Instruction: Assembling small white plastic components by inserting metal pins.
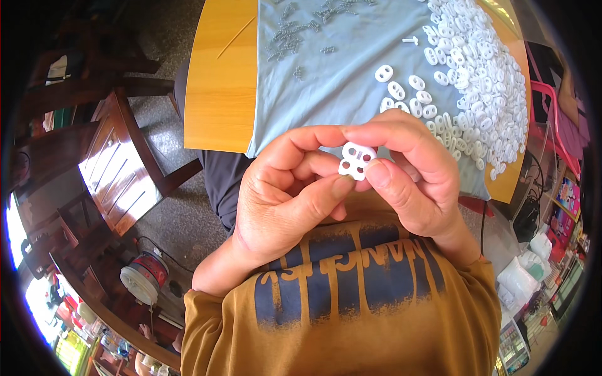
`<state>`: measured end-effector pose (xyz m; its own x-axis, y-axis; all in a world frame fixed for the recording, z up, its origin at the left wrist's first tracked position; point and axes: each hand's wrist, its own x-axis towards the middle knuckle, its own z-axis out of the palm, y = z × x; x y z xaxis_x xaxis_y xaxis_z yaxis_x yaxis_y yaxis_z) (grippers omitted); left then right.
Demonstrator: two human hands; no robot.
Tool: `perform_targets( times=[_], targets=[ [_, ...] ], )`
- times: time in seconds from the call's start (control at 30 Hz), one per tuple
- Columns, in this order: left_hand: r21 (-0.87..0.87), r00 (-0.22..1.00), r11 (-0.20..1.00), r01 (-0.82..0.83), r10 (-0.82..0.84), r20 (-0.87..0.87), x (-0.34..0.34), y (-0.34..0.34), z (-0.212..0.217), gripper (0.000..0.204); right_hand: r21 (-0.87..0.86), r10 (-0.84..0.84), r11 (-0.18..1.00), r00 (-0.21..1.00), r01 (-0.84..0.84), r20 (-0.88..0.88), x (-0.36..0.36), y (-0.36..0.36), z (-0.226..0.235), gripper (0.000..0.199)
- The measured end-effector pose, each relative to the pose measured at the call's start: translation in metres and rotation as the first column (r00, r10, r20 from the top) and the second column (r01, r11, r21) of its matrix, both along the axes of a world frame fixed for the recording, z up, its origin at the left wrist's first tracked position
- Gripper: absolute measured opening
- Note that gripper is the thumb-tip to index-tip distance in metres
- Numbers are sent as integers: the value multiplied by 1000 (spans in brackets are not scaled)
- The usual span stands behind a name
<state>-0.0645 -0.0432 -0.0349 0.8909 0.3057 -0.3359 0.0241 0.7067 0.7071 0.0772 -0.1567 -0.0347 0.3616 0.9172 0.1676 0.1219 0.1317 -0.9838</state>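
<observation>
The left hand and right hand come together in front of the shirt, both pinching a small white plastic part with four holes showing; whether it is one piece or two, I cannot tell. It is held up near the front edge of the bench. Beyond, on a light blue cloth, a few loose oval pieces lie beside a big white heap, with small metal springs scattered at the far left and a thin wooden stick on bare wood.
</observation>
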Motion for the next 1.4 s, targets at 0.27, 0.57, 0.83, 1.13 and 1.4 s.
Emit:
perform_targets(
  times=[0.27, 0.57, 0.83, 1.13, 1.4],
  targets=[
    [73, 1000, 997, 20, -20, -3, 0, 1, 1, 42, -15, 50, 999, 999, -50, -20, 3, -3, -1, 22],
    [-26, 1000, 1000, -15, 16, 19, -2, -4, 1, 40, 52, 90, 994, 988, -97, 124, 5, 3, 0, 29],
    [10, 993, 1000, -28, 27, 119, -6, -11, -2, 43, 75, 103, 990, 970, -122, 219, 7, 1, -1, 30],
    [398, 972, 910, -118, 25, 232, -8, -13, -14, 40, 222, -46, 974, 929, -39, 366, 0, 4, -10, 28],
    [766, 951, 581, -276, 49, 305, -1, -10, -15, 33, 302, -131, 953, 927, 20, 352, -10, 4, -16, 30]
  ],
)
